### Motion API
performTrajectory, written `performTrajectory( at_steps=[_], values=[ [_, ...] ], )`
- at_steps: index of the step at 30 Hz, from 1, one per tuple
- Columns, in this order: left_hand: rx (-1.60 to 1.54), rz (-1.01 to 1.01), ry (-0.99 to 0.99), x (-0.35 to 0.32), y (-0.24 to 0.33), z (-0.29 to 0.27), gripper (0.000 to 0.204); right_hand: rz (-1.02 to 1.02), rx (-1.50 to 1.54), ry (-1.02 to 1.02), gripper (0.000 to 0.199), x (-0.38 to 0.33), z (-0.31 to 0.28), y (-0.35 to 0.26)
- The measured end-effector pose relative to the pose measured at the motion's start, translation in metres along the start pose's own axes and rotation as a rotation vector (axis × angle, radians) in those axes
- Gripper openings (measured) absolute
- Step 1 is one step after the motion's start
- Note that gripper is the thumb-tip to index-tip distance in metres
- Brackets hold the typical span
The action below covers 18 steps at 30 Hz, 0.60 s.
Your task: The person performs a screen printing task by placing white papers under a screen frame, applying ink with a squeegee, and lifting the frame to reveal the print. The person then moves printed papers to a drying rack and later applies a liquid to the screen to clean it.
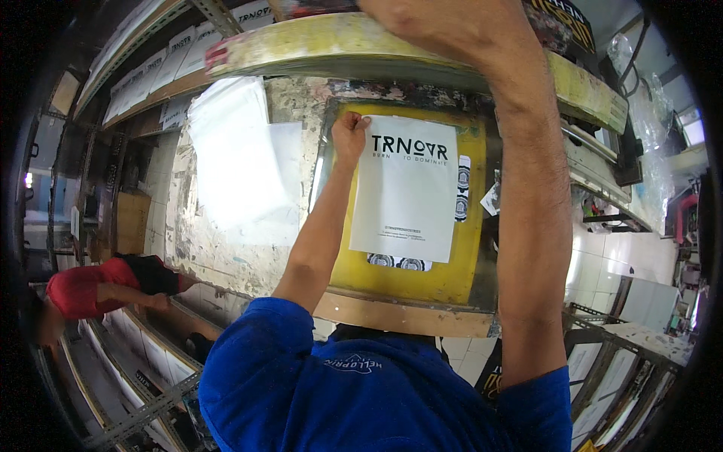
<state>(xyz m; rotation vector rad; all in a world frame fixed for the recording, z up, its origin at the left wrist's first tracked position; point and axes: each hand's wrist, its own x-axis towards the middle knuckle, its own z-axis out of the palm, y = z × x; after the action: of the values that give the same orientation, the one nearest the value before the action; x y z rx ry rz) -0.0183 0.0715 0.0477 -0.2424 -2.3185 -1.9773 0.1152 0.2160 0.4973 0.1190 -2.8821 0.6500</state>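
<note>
A white sheet or flat bag [403, 196] with black printing lies on a yellow board [340, 260]. My left hand [351, 137] pinches its upper left corner between thumb and fingers. White pieces with dark round prints [462, 188] show from under its right and lower edges. Beyond the board, a long yellowish frame beam [331, 47], slightly blurred, is raised across the table. Up at the top edge, my right hand [425, 21] reaches over that beam. Its fingers are hidden, so I cannot tell what it grips, if anything.
Left of the board, white sheets [233, 151] lie on the paint-stained table [184, 248]. Shelves with white printed packs [143, 79] stand at the far left. A person in red [83, 290] is at the left. Clear plastic wrap [651, 113] hangs at the right.
</note>
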Motion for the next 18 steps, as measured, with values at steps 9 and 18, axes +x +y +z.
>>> performTrajectory(
  at_steps=[9,18],
  values=[
    [-0.127,-0.061,0.465,-0.029,0.023,-0.186,0.013,-0.090,-0.112,0.298,0.035,-0.003,0.029,-0.006],
    [-0.189,-0.052,0.983,-0.053,-0.042,-0.413,0.013,-0.133,-0.072,0.319,0.042,0.018,0.043,0.041]
  ],
)
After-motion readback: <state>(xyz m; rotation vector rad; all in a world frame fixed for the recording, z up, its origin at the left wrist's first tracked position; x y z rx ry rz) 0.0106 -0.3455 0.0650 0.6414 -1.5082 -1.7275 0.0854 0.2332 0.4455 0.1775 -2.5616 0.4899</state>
